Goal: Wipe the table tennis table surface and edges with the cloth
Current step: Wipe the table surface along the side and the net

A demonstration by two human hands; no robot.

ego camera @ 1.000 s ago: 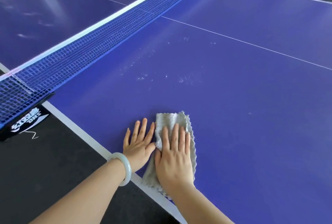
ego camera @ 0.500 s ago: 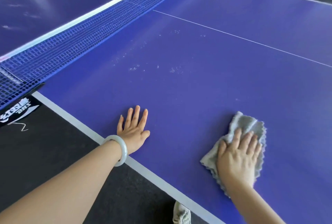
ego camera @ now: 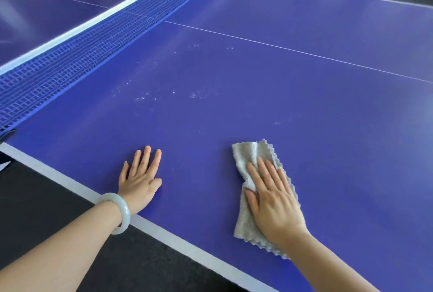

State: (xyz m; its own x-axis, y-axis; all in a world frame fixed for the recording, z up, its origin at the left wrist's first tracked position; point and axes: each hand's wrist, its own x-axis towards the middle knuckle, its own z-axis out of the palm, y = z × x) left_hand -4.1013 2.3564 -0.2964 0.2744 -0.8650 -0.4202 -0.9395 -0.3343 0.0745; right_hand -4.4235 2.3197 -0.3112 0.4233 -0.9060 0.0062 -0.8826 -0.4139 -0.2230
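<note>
Head cam, single view. R hand [ego camera: 274, 200] lay flat, palm down, on the grey cloth [ego camera: 251, 153]. Its fingers [ego camera: 266, 171] were straight and close together, pointing away from the person and a little to the left, w/ the thumb alongside on the cloth's left part. No curl round the fabric was seen, so it was pressing, not gripping. Cloth was folded into a long strip w/ scalloped hem and lay on the blue table [ego camera: 316, 127], on the near half, inboard of the white edge stripe [ego camera: 168, 241]. Its far end stuck out beyond the fingertips; its near end showed beside the wrist, short of the stripe. L hand [ego camera: 140, 180] rested open, palm down, directly on bare table surface, well apart from the cloth. L fingers [ego camera: 146, 158] were straight and slightly spread, heel of hand just inside the stripe. A pale ring-shaped bracelet [ego camera: 118, 212] sat on the L wrist, above the stripe. Small whitish specks [ego camera: 196, 94] were scattered on the surface beyond both hands, between them and the net [ego camera: 77, 62]. Net was blue w/ a white top band and ran from the left edge to the far top. A thin white centre line [ego camera: 293, 51] ran from the net toward the right. Dark floor [ego camera: 42, 198] showed below the near edge.
</note>
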